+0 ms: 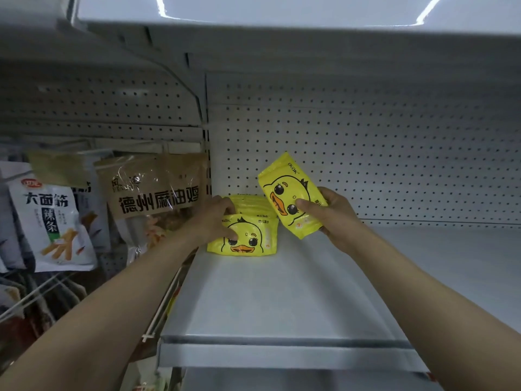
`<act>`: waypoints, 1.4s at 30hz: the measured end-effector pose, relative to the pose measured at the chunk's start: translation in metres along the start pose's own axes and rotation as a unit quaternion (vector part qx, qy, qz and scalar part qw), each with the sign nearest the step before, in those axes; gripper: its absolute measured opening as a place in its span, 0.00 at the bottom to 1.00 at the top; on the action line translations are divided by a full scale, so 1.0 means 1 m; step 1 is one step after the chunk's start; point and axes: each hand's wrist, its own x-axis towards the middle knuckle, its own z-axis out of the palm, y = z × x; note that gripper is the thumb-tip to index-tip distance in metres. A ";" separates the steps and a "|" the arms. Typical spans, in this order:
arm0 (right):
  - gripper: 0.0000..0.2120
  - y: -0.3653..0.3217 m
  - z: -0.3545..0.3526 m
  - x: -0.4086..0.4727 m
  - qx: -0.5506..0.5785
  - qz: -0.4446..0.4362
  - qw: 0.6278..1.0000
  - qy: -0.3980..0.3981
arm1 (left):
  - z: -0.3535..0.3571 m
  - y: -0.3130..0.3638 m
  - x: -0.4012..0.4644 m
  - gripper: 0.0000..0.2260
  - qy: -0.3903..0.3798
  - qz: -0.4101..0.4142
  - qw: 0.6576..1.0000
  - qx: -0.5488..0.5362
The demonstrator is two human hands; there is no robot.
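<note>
At the far left, a white snack bag [53, 221] and a brown bag [155, 187] hang in the neighbouring bay, apart from the work.

The left hand [214, 218] grips the row of duck packs [248, 238]. Its fingers curl over the top edge of the front pack and its thumb presses on the printed face. This looks like bracing, so that the upright packs do not topple or slide while another is added. The row stands at the back left corner of the shelf [282, 300], close to the pegboard [366, 153], probably so that the row can fill rightward from the corner.

At about two o'clock from that row is the loose duck pack [287, 190], raised off the shelf and tilted with its top leaning left. The right hand [329, 213] pinches it by its right edge, thumb across the duck's face and fingers behind. The pack runs from the hand towards ten o'clock, and its lower corner is just beside the row's right end. The tilt suggests it is being angled in next to the row.
</note>
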 end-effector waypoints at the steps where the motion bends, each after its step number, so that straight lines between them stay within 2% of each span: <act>1: 0.17 0.001 0.001 0.000 0.002 0.002 1.000 -0.002 | 0.001 -0.002 0.000 0.28 0.004 0.004 1.000 0.002; 8: 0.15 0.009 0.003 0.004 -0.055 0.014 0.998 -0.019 | 0.009 -0.013 -0.013 0.28 0.057 0.010 0.997 -0.050; 11: 0.15 0.011 0.005 0.009 -0.144 0.007 0.989 -0.037 | 0.001 -0.014 -0.022 0.26 0.119 0.021 0.989 -0.090; 14: 0.15 0.017 0.013 0.014 -0.240 0.000 0.968 -0.076 | -0.013 -0.009 -0.032 0.30 0.146 0.048 0.983 -0.099; 18: 0.16 0.029 0.034 0.019 -0.322 0.008 0.936 -0.141 | -0.018 -0.011 -0.042 0.40 0.135 0.076 0.985 -0.072; 21: 0.18 0.038 0.050 0.022 -0.356 -0.009 0.918 -0.174 | -0.010 -0.010 -0.048 0.40 0.106 0.106 0.988 -0.039; 25: 0.16 0.043 0.061 0.024 -0.401 -0.052 0.901 -0.159 | 0.004 -0.007 -0.053 0.38 0.064 0.111 0.992 0.018; 28: 0.19 0.046 0.065 0.022 -0.491 -0.113 0.855 -0.123 | 0.010 -0.005 -0.055 0.39 0.052 0.097 0.993 0.051; 32: 0.30 0.049 0.069 0.016 -0.605 -0.193 0.769 -0.079 | 0.011 0.000 -0.053 0.39 0.032 0.078 0.992 0.098; 35: 0.32 0.049 0.073 0.014 -0.661 -0.216 0.717 -0.052 | 0.010 0.005 -0.050 0.38 0.027 0.062 0.987 0.143; 39: 0.30 0.051 0.080 0.005 -0.695 -0.222 0.683 -0.035 | 0.010 0.018 -0.053 0.37 0.023 0.019 0.985 0.172; 42: 0.30 0.045 0.080 -0.001 -0.698 -0.219 0.680 -0.040 | 0.007 0.031 -0.062 0.38 0.021 -0.030 0.987 0.160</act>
